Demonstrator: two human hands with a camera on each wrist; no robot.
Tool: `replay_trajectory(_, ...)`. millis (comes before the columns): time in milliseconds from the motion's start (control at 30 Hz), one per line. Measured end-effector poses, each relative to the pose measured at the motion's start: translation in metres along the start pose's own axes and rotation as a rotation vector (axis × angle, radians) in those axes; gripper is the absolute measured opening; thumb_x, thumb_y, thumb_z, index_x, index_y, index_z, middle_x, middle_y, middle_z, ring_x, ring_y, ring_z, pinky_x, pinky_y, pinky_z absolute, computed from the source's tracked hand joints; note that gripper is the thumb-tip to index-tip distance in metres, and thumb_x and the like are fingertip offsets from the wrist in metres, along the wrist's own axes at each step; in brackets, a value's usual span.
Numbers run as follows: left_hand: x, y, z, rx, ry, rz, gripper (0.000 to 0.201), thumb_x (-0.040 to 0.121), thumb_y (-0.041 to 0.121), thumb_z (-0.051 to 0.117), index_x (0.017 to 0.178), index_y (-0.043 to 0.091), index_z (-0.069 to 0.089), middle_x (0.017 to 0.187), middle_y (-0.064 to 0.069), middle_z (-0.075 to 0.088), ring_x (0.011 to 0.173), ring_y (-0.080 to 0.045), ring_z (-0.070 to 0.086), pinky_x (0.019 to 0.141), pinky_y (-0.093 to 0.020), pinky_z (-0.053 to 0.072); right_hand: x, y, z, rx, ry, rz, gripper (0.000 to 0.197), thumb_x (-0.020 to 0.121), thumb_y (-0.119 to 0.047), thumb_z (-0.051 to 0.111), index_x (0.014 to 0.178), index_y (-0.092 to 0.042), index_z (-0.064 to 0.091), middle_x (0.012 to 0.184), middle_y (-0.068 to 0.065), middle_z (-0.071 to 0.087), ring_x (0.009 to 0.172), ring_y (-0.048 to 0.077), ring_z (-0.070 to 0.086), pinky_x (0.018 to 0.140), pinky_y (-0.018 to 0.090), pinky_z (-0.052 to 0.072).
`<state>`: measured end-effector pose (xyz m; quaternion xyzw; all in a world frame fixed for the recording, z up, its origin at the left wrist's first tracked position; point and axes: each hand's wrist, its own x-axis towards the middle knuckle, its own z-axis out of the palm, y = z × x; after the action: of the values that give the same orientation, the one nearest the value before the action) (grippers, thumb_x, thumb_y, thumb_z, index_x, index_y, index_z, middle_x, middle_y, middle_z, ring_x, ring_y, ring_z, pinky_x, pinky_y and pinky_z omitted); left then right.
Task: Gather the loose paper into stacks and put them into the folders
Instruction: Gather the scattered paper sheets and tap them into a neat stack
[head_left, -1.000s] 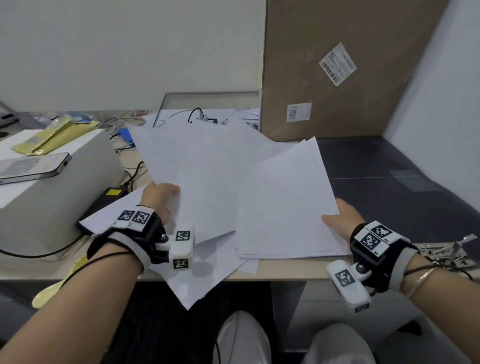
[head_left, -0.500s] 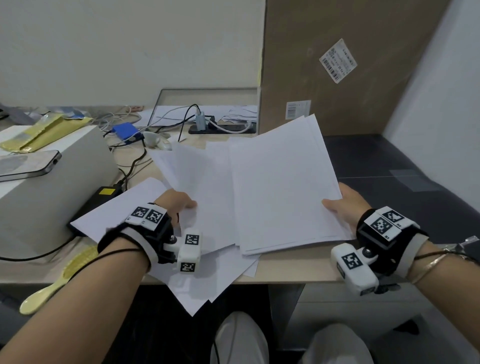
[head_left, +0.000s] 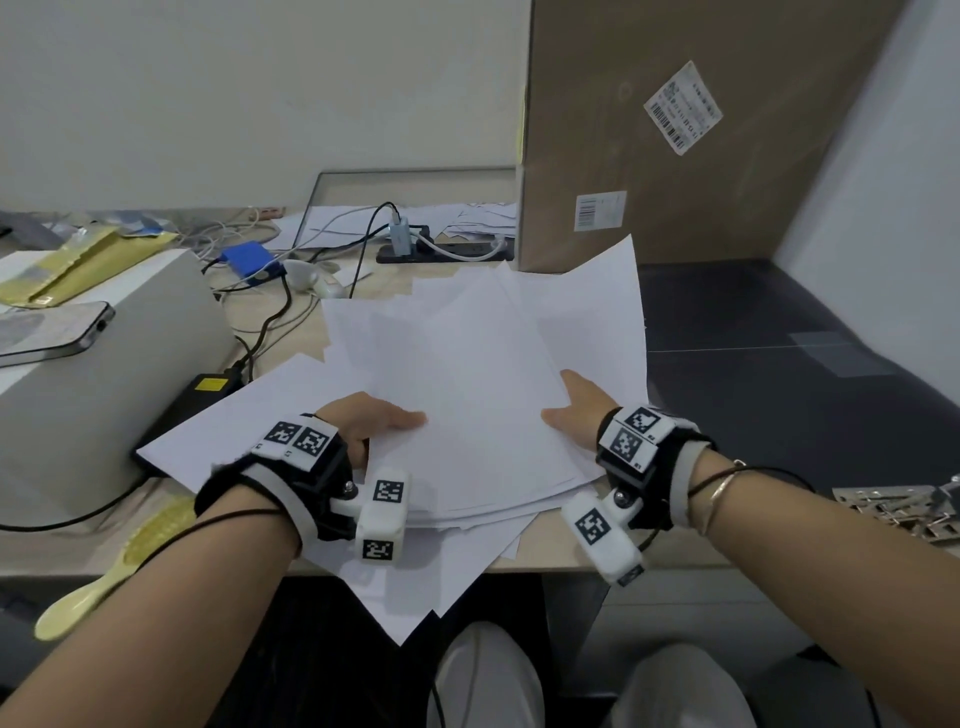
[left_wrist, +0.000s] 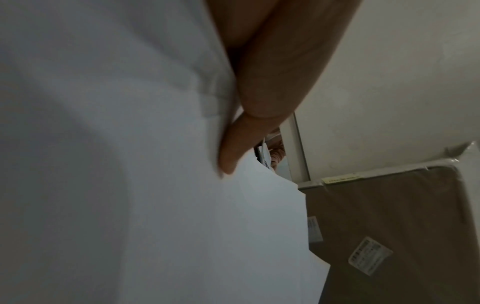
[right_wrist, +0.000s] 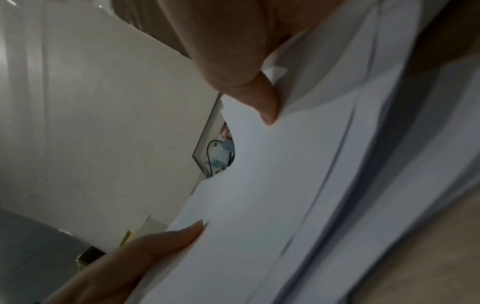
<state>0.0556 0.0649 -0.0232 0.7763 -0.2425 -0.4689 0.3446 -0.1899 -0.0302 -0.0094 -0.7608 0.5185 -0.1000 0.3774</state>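
A loose stack of white paper (head_left: 483, 374) is held slightly raised over the desk, its sheets fanned out of line. My left hand (head_left: 374, 426) grips the stack's near left edge, thumb on top; in the left wrist view the thumb (left_wrist: 272, 72) presses on the paper (left_wrist: 130, 185). My right hand (head_left: 576, 410) grips the near right edge; in the right wrist view the thumb (right_wrist: 233, 51) lies on top and a finger (right_wrist: 145, 253) beneath the sheets (right_wrist: 311, 185). More loose sheets (head_left: 249, 415) lie on the desk underneath, one corner hanging over the front edge. No folder is visible.
A grey box (head_left: 93, 374) with a phone (head_left: 52, 332) on top stands at the left. Cables, a blue device (head_left: 249, 257) and a power strip (head_left: 441, 249) lie behind. A tall cardboard box (head_left: 701, 130) stands at the back right. Metal clips (head_left: 904, 509) lie far right. A yellow brush (head_left: 104, 577) lies front left.
Both hands have come together, bringing the two separate bunches of paper into one overlapping stack. The right hand moved left with its sheets; the left hand shifted right.
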Motion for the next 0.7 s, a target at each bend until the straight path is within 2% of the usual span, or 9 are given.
replay_trajectory(67, -0.008, 0.003, 0.008, -0.004, 0.083, 0.076, 0.047, 0.077, 0.012, 0.076, 0.117, -0.003, 0.057, 0.105, -0.017, 0.064, 0.093, -0.031, 0.062, 0.092, -0.047, 0.053, 0.001, 0.003, 0.004, 0.004, 0.011, -0.006, 0.045, 0.092, -0.020, 0.052, 0.132, -0.006, 0.039, 0.131, 0.011, 0.051, 0.117, 0.029, 0.052, 0.093, 0.032, 0.041)
replay_trajectory(133, -0.010, 0.002, 0.012, -0.004, 0.140, 0.114, 0.045, 0.081, 0.006, 0.071, 0.121, -0.005, 0.053, 0.112, -0.018, 0.062, 0.097, -0.031, 0.060, 0.095, -0.045, 0.050, -0.001, 0.009, 0.004, 0.082, 0.036, -0.005, 0.048, 0.089, -0.029, 0.059, 0.130, -0.010, 0.043, 0.125, 0.008, 0.056, 0.113, 0.028, 0.056, 0.096, 0.034, 0.044)
replay_trajectory(233, -0.011, -0.004, 0.011, -0.063, 0.196, 0.155, 0.035, 0.088, 0.000, 0.060, 0.122, -0.003, 0.053, 0.108, -0.019, 0.061, 0.100, -0.035, 0.057, 0.093, -0.044, 0.048, -0.007, 0.020, -0.009, 0.185, 0.131, 0.021, 0.045, 0.086, -0.035, 0.064, 0.125, -0.017, 0.050, 0.110, 0.002, 0.058, 0.103, 0.021, 0.058, 0.087, 0.028, 0.043)
replay_trajectory(400, -0.013, -0.010, 0.008, -0.183, 0.188, 0.218, 0.034, 0.090, -0.002, 0.056, 0.124, -0.002, 0.053, 0.103, -0.016, 0.059, 0.096, -0.031, 0.054, 0.086, -0.041, 0.044, -0.014, 0.054, -0.046, 0.069, 0.325, 0.114, 0.053, 0.083, -0.034, 0.068, 0.129, -0.017, 0.048, 0.133, 0.008, 0.048, 0.120, 0.026, 0.050, 0.099, 0.035, 0.040)
replay_trajectory(467, -0.015, -0.011, 0.004, -0.216, 0.162, 0.225, 0.032, 0.090, 0.000, 0.057, 0.122, -0.001, 0.054, 0.095, -0.014, 0.060, 0.089, -0.031, 0.055, 0.082, -0.040, 0.043, -0.015, 0.060, -0.054, 0.180, 0.337, 0.163, 0.063, 0.081, -0.033, 0.071, 0.134, -0.016, 0.042, 0.132, 0.009, 0.051, 0.116, 0.025, 0.054, 0.098, 0.036, 0.044)
replay_trajectory(500, -0.015, -0.012, 0.003, -0.223, 0.138, 0.227, 0.030, 0.090, 0.001, 0.058, 0.120, -0.001, 0.055, 0.091, -0.014, 0.060, 0.085, -0.030, 0.056, 0.079, -0.040, 0.043, -0.015, 0.060, -0.055, 0.280, 0.318, 0.178, 0.068, 0.080, -0.032, 0.072, 0.137, -0.015, 0.038, 0.129, 0.010, 0.055, 0.111, 0.024, 0.059, 0.095, 0.037, 0.048)
replay_trajectory(567, -0.019, -0.012, -0.001, -0.238, 0.082, 0.227, 0.028, 0.090, 0.003, 0.059, 0.118, -0.001, 0.056, 0.093, -0.016, 0.061, 0.083, -0.031, 0.057, 0.075, -0.039, 0.045, -0.012, 0.060, -0.055, 0.444, 0.280, 0.201, 0.069, 0.080, -0.028, 0.072, 0.137, -0.012, 0.037, 0.115, 0.012, 0.064, 0.088, 0.020, 0.066, 0.073, 0.033, 0.054)
replay_trajectory(633, -0.022, -0.011, -0.004, -0.255, 0.037, 0.235, 0.028, 0.091, 0.004, 0.058, 0.119, -0.002, 0.055, 0.097, -0.018, 0.062, 0.086, -0.032, 0.059, 0.075, -0.039, 0.048, -0.009, 0.060, -0.054, 0.485, 0.252, 0.211, 0.058, 0.081, -0.025, 0.072, 0.130, -0.009, 0.045, 0.091, 0.011, 0.067, 0.062, 0.017, 0.059, 0.053, 0.028, 0.044)
replay_trajectory(700, -0.026, -0.012, -0.006, -0.278, -0.029, 0.248, 0.033, 0.092, 0.001, 0.056, 0.124, -0.005, 0.053, 0.107, -0.022, 0.063, 0.097, -0.036, 0.060, 0.088, -0.045, 0.049, -0.011, 0.058, -0.053, 0.478, 0.189, 0.200, 0.037, 0.083, -0.024, 0.070, 0.113, -0.006, 0.058, 0.076, 0.008, 0.061, 0.051, 0.015, 0.048, 0.046, 0.024, 0.035)
